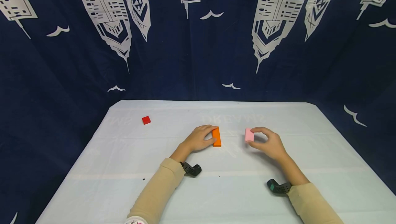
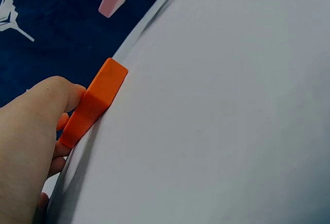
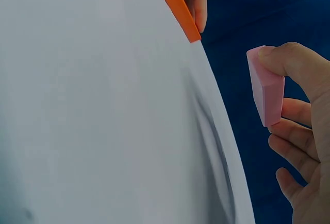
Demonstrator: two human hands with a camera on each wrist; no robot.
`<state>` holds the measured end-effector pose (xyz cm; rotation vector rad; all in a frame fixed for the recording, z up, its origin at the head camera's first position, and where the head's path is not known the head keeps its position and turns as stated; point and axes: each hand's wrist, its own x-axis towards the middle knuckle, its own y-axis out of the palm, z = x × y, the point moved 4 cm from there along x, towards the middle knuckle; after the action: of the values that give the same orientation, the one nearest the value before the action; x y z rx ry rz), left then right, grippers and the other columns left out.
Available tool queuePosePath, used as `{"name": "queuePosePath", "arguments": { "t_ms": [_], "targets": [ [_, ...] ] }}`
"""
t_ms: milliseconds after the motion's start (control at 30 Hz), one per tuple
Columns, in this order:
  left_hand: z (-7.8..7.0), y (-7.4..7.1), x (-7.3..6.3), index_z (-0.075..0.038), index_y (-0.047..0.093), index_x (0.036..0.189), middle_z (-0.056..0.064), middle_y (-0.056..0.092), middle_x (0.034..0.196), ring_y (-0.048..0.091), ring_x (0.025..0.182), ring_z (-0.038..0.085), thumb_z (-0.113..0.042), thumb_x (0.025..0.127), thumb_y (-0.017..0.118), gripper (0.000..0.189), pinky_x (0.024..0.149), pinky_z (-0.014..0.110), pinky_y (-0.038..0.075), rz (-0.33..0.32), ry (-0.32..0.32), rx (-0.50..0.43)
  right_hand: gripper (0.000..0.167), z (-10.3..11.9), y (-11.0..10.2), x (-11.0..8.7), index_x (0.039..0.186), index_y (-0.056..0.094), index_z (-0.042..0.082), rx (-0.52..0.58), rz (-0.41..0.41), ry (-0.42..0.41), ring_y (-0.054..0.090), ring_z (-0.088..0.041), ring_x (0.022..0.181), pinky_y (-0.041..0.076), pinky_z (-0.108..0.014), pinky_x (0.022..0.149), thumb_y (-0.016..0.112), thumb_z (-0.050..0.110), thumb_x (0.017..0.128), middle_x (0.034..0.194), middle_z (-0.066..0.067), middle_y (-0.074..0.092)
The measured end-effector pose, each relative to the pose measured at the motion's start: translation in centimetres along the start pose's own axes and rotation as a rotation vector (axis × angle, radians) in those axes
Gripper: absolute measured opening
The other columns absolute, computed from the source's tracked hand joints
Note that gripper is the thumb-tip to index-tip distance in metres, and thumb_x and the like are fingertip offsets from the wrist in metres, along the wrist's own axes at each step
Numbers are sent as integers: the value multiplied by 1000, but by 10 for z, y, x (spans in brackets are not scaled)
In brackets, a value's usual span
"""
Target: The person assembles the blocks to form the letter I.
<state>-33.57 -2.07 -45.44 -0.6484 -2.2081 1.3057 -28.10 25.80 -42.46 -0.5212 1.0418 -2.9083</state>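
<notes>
My left hand [image 1: 200, 138] pinches an orange block [image 1: 217, 137] between thumb and fingers near the middle of the table; in the left wrist view the orange block [image 2: 95, 103] is long and its lower end is right at the white cloth. To the right, my right hand [image 1: 270, 144] holds a pink block [image 1: 249, 135] by its two ends. The right wrist view shows the pink block [image 3: 266, 86] raised above the table, thumb on its top end and fingertips under the lower end. A gap separates the two blocks.
A small red block [image 1: 146, 120] lies at the far left of the white-covered table [image 1: 130, 162]. Behind it hangs a dark blue curtain [image 1: 191, 62] with white building prints. Black wrist devices [image 1: 192, 170] sit on both forearms. A few dark specks dot the cloth.
</notes>
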Motion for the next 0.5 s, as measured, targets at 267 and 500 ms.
{"name": "queuePosePath", "arguments": {
  "t_ms": [267, 500],
  "targets": [
    [1, 2, 1, -18, 42, 149, 6, 43, 150, 34, 140, 25, -40, 98, 52, 56, 116, 40, 23, 6, -13, 12, 45, 13, 10, 1, 113, 69, 7, 3, 12, -64, 52, -37, 122, 38, -57, 102, 85, 23, 75, 122, -13, 65],
    [1, 1, 0, -18, 42, 148, 6, 43, 149, 35, 140, 25, -40, 97, 53, 56, 116, 40, 23, 4, -13, 13, 45, 22, 15, 2, 113, 69, 8, 8, 28, -72, 53, -35, 121, 38, -56, 102, 86, 23, 74, 122, -12, 65]
  ]
}}
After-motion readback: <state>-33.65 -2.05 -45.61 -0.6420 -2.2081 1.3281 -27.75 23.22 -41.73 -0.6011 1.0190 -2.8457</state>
